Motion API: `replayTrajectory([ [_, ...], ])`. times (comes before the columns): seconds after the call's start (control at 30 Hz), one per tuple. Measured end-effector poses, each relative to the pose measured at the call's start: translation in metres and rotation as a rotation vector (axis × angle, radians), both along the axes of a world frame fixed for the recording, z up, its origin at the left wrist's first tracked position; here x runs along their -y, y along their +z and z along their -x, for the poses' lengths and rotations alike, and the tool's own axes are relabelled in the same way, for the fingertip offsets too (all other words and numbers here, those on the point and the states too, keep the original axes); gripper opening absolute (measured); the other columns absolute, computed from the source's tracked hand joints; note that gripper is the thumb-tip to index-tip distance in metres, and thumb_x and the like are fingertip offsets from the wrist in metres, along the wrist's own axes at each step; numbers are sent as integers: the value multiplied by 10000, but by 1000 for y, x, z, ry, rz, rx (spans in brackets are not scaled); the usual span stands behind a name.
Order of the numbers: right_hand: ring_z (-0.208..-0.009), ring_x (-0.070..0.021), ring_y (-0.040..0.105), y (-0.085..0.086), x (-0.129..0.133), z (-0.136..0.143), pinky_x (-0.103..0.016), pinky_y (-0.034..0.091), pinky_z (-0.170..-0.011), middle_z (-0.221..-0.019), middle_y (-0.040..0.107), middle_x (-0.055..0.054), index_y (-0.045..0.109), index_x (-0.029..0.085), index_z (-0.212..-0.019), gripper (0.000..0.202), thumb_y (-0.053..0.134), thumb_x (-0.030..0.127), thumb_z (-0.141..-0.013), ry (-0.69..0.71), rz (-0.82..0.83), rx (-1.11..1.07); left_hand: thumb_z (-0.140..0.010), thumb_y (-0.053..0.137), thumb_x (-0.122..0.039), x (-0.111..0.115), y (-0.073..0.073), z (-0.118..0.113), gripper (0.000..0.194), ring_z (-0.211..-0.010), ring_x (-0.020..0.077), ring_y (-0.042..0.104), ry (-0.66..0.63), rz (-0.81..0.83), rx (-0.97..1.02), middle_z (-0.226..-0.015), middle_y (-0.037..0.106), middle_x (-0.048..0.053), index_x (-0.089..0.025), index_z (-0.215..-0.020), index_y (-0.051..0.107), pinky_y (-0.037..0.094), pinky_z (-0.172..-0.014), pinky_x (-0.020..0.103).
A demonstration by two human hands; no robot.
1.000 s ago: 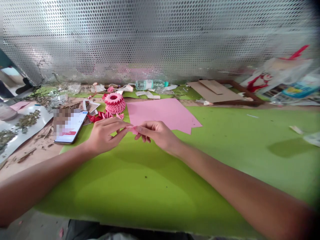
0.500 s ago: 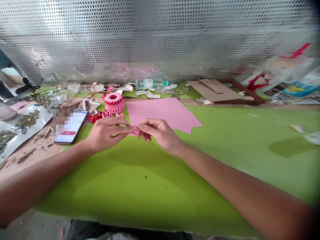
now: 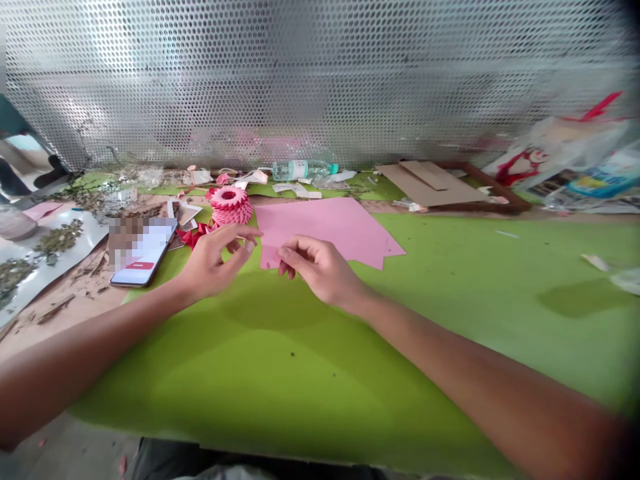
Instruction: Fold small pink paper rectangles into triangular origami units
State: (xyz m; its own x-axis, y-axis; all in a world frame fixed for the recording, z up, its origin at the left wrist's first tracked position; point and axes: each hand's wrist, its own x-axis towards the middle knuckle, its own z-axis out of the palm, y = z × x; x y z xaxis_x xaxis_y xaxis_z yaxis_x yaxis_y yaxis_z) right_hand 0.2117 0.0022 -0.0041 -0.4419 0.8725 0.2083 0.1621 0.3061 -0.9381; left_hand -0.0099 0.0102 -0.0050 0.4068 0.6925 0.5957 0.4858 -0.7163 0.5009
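My left hand [image 3: 215, 259] is raised over the green table with thumb and fingers apart, holding nothing. Just to its right, my right hand [image 3: 320, 267] is closed in a pinch on a small piece of pink paper [image 3: 270, 257]. That piece blends into the large pink sheet [image 3: 330, 223] lying flat behind the hands, so its outline is hard to make out. Behind my left hand stands a ring-shaped stack of folded pink paper [image 3: 231, 208]. Red folded paper pieces [image 3: 193, 235] lie beside it, partly covered by the hand.
A phone [image 3: 145, 253] lies left of my left hand. Dried plant bits [image 3: 60, 241] are scattered further left. Along the perforated metal panel [image 3: 320, 80] lie a plastic bottle [image 3: 300, 169], a cardboard piece [image 3: 425, 185] and plastic bags [image 3: 550, 153] at the right.
My left hand has let go of the small pink paper and drawn slightly left, its thumb and fingers spreading. My right hand has stayed nearly in place, still pinching.
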Motion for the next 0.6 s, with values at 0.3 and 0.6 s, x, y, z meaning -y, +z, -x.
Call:
replayTrajectory([
  [0.3, -629, -150, 586, -5, 2, 2, -287, 453, -618, -732, 648, -23, 599, 199, -779, 310, 524, 432, -968, 39, -81, 146, -1019, 410, -398, 9, 3, -9, 418, -594, 131, 620, -118, 360, -94, -668, 657, 20, -158, -755, 627, 450, -530, 224],
  [0.6, -611, -139, 577, -5, 0, -1, -282, 453, -594, -729, 643, -22, 588, 193, -777, 298, 515, 406, -972, 90, -56, 171, -1006, 441, -435, 8, 2, -8, 426, -601, 116, 562, -175, 445, -108, -671, 611, 12, -148, -753, 628, 412, -539, 221],
])
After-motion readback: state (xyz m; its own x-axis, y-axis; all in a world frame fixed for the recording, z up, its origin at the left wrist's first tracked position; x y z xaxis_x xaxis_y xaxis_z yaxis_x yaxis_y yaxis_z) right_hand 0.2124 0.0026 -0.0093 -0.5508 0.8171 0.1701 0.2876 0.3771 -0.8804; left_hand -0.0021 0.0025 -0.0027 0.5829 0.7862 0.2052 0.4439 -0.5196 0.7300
